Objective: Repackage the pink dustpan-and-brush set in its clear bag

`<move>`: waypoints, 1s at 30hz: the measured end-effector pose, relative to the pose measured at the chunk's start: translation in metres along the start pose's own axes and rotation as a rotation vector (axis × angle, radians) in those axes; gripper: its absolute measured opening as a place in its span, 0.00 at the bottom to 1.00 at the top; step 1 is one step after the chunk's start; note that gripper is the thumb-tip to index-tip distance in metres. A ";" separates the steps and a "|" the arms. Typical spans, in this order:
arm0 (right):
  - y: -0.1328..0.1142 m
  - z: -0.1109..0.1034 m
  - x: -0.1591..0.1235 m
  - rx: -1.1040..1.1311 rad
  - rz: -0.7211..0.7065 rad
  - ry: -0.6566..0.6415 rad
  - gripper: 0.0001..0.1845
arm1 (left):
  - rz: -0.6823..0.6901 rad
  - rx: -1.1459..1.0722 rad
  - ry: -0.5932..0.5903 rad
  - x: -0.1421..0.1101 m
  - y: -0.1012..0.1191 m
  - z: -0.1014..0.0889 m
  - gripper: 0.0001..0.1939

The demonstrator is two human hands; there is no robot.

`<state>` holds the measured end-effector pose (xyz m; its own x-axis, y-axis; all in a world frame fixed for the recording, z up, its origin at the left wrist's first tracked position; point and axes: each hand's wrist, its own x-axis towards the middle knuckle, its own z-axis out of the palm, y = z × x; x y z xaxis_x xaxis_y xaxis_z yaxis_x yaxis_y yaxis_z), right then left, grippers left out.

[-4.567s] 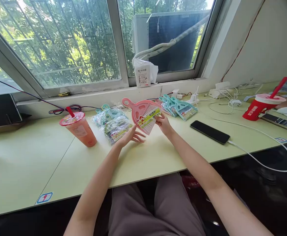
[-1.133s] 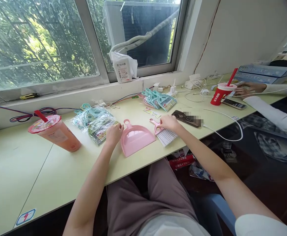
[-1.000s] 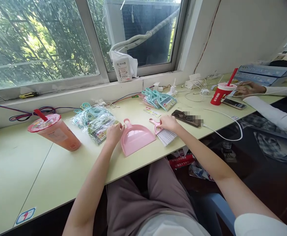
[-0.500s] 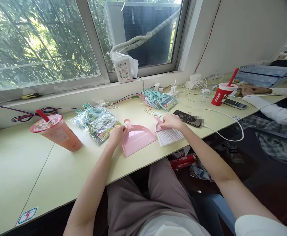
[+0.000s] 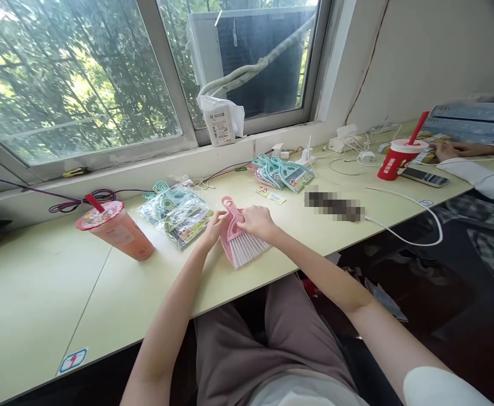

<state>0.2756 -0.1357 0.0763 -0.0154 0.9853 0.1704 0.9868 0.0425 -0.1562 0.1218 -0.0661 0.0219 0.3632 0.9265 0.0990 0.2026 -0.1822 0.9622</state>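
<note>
A small pink brush (image 5: 242, 243) with white bristles lies on top of a pink dustpan (image 5: 225, 241) on the pale green desk (image 5: 124, 293). My right hand (image 5: 257, 221) presses down on the brush, fingers curled over its back. Touching the dustpan's left edge is my left hand (image 5: 214, 226), its fingers bent round the rim. Just left of the hands lies a heap of bagged teal brush sets (image 5: 179, 211). A loose paper label (image 5: 270, 195) lies behind my right hand.
An orange drink cup (image 5: 118, 231) with a red straw stands at the left. Unbagged teal sets (image 5: 283, 172) lie near the window. A white cable (image 5: 408, 217) runs along the desk's right part. Another person's hand (image 5: 450, 149) rests by a red cup (image 5: 397, 160).
My right hand carried the brush leftward from beside the dustpan and set it on top of it. My left hand stayed at the dustpan's left edge. The camera view shifted slightly.
</note>
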 end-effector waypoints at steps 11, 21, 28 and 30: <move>0.041 0.025 0.051 0.673 -0.146 0.189 0.21 | 0.099 0.024 -0.043 -0.001 0.005 -0.006 0.17; 0.064 0.056 0.059 1.237 -0.191 -0.302 0.23 | 0.026 -0.012 -0.143 -0.007 0.007 -0.004 0.15; 0.062 0.057 0.056 1.218 -0.163 -0.273 0.24 | 0.031 0.063 -0.171 -0.008 0.006 -0.006 0.19; 0.061 0.057 0.056 1.214 -0.156 -0.268 0.24 | 0.023 0.049 -0.167 -0.008 0.005 -0.005 0.19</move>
<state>0.3257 -0.0685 0.0209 -0.2918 0.9525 0.0870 0.1885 0.1465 -0.9711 0.1152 -0.0723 0.0274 0.5137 0.8548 0.0737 0.2347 -0.2227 0.9462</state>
